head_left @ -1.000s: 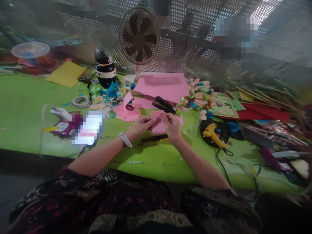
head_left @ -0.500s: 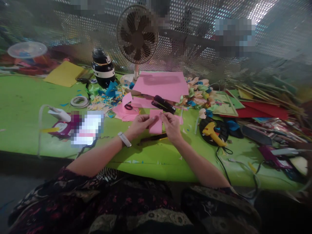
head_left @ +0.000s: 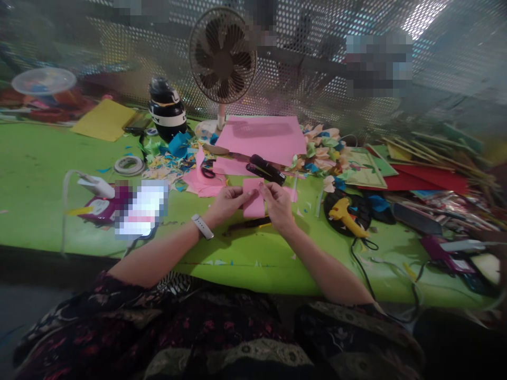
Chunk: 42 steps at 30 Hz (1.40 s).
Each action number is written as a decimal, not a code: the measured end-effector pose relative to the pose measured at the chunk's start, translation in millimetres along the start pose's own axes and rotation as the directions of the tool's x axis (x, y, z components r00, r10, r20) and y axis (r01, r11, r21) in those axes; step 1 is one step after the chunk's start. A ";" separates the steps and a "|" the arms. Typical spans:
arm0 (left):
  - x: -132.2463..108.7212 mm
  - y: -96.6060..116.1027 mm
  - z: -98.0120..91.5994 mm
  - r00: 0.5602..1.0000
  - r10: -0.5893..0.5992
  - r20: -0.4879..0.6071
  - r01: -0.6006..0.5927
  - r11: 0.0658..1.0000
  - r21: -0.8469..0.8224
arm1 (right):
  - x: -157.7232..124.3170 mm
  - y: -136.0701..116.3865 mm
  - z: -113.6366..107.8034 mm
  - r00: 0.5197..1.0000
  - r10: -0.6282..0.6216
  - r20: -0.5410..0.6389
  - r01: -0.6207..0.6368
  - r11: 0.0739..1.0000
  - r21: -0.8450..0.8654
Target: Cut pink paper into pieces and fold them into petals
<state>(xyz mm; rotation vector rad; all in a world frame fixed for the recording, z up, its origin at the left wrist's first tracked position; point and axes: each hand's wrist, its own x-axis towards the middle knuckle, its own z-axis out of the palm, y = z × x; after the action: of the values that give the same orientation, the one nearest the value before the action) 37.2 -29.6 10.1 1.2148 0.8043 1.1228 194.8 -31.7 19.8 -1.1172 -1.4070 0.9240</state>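
Observation:
A narrow pink paper strip (head_left: 253,207) is held up between both hands, its lower end curving as if folded over. My left hand (head_left: 228,203) pinches its left edge. On the opposite edge, the thumb and fingers of my right hand (head_left: 277,203) are closed near the top. Below the paper lies a dark tool with a yellow edge (head_left: 253,224), partly hidden by my right hand. Just beyond the hands rests a black stapler (head_left: 266,169). Cut pink pieces (head_left: 204,182) are piled left of it, with scissor handles (head_left: 207,172) among them.
Pink sheets (head_left: 265,134) lie before a fan (head_left: 223,60). A yellow glue gun (head_left: 347,216) sits on a black base to the right, its cord trailing to the table edge. Left are a tape roll (head_left: 129,165), a lit phone (head_left: 143,211) and a black jar (head_left: 168,116).
Both hands keep almost the same hold on the pink strip. Behind them, a loose pink piece on the pile and a blue scrap have shifted in shape.

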 end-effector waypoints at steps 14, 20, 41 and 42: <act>0.1 0.7 -0.9 0.999 0.031 -0.013 -0.030 0.997 0.070 | -0.4 0.8 1.1 1.000 -0.011 0.003 0.011 1.000 0.023; 0.6 -0.5 -1.6 1.000 0.025 -0.007 -0.024 0.997 0.073 | -0.9 0.2 -0.4 0.999 -0.031 0.008 0.031 0.999 0.025; -1.6 -5.3 -5.2 0.970 -0.172 0.174 0.175 0.985 0.002 | -0.2 3.4 1.2 0.998 -0.012 -0.066 0.018 0.995 0.096; -2.2 -6.0 -5.3 0.953 -0.214 0.214 0.220 0.976 -0.005 | 0.1 3.4 1.1 0.996 -0.016 -0.084 0.025 0.994 0.106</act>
<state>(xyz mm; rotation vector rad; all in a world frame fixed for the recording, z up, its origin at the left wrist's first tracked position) 32.9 -30.0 3.0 1.1691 0.7349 0.8078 194.2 -30.6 16.4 -1.0471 -1.2847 0.9169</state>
